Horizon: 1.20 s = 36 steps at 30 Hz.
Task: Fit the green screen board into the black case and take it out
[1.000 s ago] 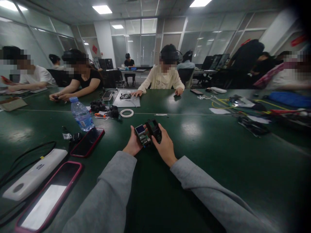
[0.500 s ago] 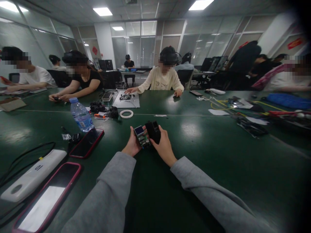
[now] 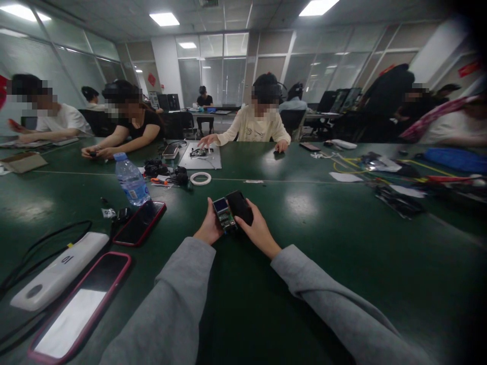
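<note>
Over the green table (image 3: 304, 243), my left hand (image 3: 210, 226) grips a small circuit board with a little blue screen (image 3: 224, 213). My right hand (image 3: 258, 229) is closed on a black plastic case part (image 3: 239, 205), held right beside the board and touching it. Both hands are a little above the tabletop, close together, with grey sleeves behind them.
A water bottle (image 3: 131, 180) and a red-cased phone (image 3: 139, 223) lie to the left. Nearer me are a pink-cased phone (image 3: 79, 304), a white power bank (image 3: 59, 271) and a black cable (image 3: 45, 238). A tape ring (image 3: 200, 178) lies ahead. Other people sit across the table; tools and cables clutter the right.
My right hand has turned the black case part so its solid side faces up, and brought it closer against the board. Both hands stay in about the same place.
</note>
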Tool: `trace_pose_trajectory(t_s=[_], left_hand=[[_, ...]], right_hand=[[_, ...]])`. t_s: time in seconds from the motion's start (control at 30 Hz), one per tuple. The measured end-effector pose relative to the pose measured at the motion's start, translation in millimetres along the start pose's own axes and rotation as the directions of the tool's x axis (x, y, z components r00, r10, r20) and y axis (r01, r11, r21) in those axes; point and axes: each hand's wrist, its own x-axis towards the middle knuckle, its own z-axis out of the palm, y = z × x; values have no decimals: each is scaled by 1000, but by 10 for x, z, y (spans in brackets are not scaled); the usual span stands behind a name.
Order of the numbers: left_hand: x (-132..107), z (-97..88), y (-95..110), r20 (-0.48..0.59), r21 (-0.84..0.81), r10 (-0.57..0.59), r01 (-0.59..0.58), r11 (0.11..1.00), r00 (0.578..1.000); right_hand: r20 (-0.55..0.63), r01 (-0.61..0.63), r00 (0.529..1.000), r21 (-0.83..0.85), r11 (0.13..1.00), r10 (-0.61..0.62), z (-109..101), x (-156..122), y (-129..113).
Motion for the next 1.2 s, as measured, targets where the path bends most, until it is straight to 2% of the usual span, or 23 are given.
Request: trace_pose_trajectory(t_s=[0.07,0.17,0.27,0.37,0.5,0.73,0.93,1.0,1.07,1.13,1.2], left_hand=[[-7,-6,0,-26,-3,-14,14,1000,1000],[-17,-9,3,-30,-18,-12,11,1000,999],[-28,4,13,-39,-41,-8,7,999,999],[-35,20,17,-73,-40,-13,10,999,997],[-14,15,8,-61,3,-16,17,1000,998],[12,26,1,-21,-25,15,-16,1000,1000],[-13,53,3,14,-5,-27,27,1000,1000],[-19,53,4,41,11,-19,18,1000,999],[-23,49,9,49,9,3,-3,1000,999],[-24,44,17,39,-6,23,-23,1000,999],[-23,39,24,25,-23,31,-31,999,999]], right_hand=[[30,-15,999,20,1000,15,6,0,16],[10,-13,1000,12,1000,13,-11,-1,15],[-19,48,999,-26,999,-48,-53,-6,-43],[43,112,993,-60,992,-109,-85,-16,-126],[112,117,988,-49,992,-111,-92,-14,-140],[-41,48,998,-41,998,-50,-126,31,-18],[-134,-8,991,-157,988,-13,-234,77,61],[-159,-60,987,-176,983,31,-296,108,132],[-190,-172,971,-154,973,142,-358,143,227],[-220,-299,938,-120,947,269,-411,178,337],[-241,-375,908,-111,920,342,-449,209,444]])
